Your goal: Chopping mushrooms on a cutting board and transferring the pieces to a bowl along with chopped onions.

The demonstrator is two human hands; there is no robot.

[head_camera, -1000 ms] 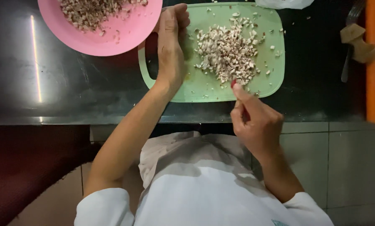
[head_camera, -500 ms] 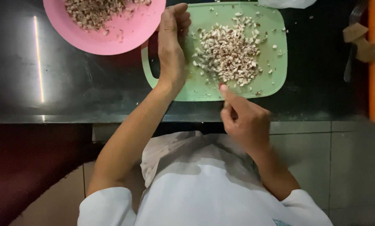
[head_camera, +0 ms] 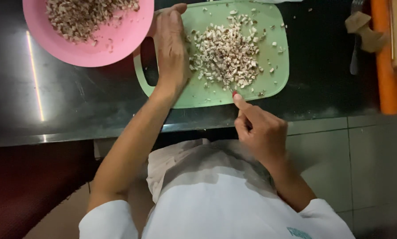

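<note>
Dim, soft picture; a bright light streak glares off the dark counter.

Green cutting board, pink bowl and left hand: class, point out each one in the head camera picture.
green cutting board (head_camera: 278,66), head view, bare right part.
pink bowl (head_camera: 74,53), head view, near rim.
left hand (head_camera: 172,51), head view, back of the hand.

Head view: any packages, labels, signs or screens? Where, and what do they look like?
No packages, signs or screens.
Small teal printed mark: on the person's white shirt, bottom edge of the view, too blurred to make out.
Orange upright strip: right edge, beside the dark counter; cannot tell what it is.
</note>
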